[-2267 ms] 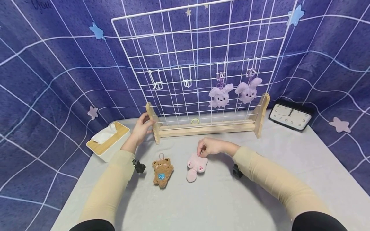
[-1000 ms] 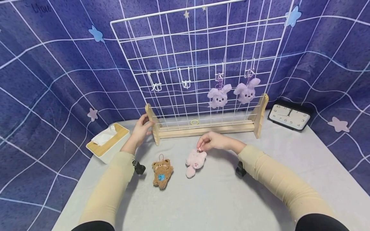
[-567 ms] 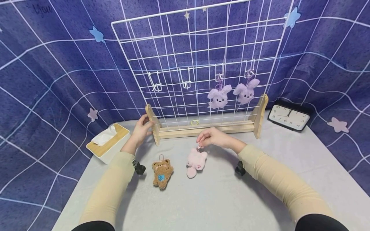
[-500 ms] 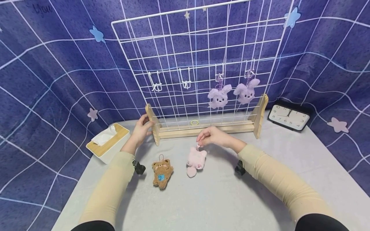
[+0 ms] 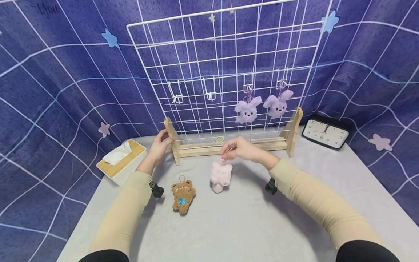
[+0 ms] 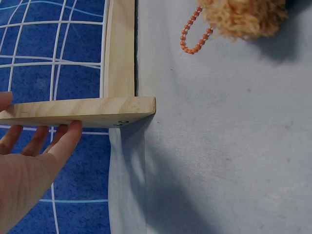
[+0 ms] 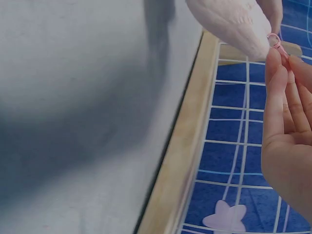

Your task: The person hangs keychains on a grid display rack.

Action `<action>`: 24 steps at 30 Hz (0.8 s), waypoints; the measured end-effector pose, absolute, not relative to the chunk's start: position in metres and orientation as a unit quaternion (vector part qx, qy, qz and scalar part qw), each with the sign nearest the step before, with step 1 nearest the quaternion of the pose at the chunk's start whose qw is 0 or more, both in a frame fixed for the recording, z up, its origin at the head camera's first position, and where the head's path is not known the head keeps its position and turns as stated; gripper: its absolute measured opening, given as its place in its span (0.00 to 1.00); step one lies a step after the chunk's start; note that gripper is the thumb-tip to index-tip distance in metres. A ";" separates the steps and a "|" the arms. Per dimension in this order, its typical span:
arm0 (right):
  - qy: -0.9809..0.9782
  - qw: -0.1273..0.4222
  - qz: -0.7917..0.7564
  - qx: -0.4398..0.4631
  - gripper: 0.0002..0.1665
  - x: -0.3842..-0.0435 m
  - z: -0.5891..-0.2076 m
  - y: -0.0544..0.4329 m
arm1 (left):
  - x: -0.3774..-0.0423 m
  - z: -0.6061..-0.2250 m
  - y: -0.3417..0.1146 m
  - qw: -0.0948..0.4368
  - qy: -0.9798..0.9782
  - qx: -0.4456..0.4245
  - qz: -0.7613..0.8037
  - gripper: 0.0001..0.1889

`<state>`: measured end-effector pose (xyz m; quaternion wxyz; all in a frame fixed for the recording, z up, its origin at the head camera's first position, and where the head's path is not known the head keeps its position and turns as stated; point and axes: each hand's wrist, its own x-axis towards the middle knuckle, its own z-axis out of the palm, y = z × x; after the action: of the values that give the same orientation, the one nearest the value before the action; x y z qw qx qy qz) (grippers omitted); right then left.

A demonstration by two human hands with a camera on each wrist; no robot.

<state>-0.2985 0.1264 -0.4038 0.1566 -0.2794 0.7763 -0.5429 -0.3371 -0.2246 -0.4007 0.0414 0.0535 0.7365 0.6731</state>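
My right hand (image 5: 240, 148) pinches the pink clasp (image 7: 278, 43) of a pink plush keychain (image 5: 220, 175) between thumb and fingertips. The plush hangs below the fingers, in front of the rack. My left hand (image 5: 159, 147) holds the left wooden end piece (image 6: 87, 109) of the wire grid rack (image 5: 226, 147), thumb on one side and fingers on the other. Between the arms lies a brown bear keychain (image 5: 182, 196) with a blue patch and an orange bead loop (image 6: 187, 41). Two purple bunny keychains (image 5: 247, 111) hang from hooks at the grid's right.
Two white hooks (image 5: 211, 95) on the grid's left half carry nothing. A tissue box (image 5: 139, 147) stands left of the left hand. At the far right is a black-framed clock (image 5: 325, 133). A yellow ring (image 5: 220, 139) shows by the rack's base.
My right hand has moved from the plush's body to its clasp and raised it towards the rack, so the plush now hangs more upright. The left hand stays at the end piece.
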 end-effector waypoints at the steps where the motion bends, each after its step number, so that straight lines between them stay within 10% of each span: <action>1: 0.776 0.155 -0.544 -0.279 0.10 -0.299 -0.402 0.126 | -0.337 -0.400 -0.225 0.042 0.737 0.054 0.673 0.31; 24: 0.781 0.087 -0.542 -0.297 0.09 -0.294 -0.350 0.120 | -0.358 -0.430 -0.233 0.019 0.744 0.063 0.665 0.31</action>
<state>-0.2935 0.1202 -0.3498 0.0870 -0.2973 0.7810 -0.5423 -0.3578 -0.2326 -0.4303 0.0190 0.0633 0.7439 0.6650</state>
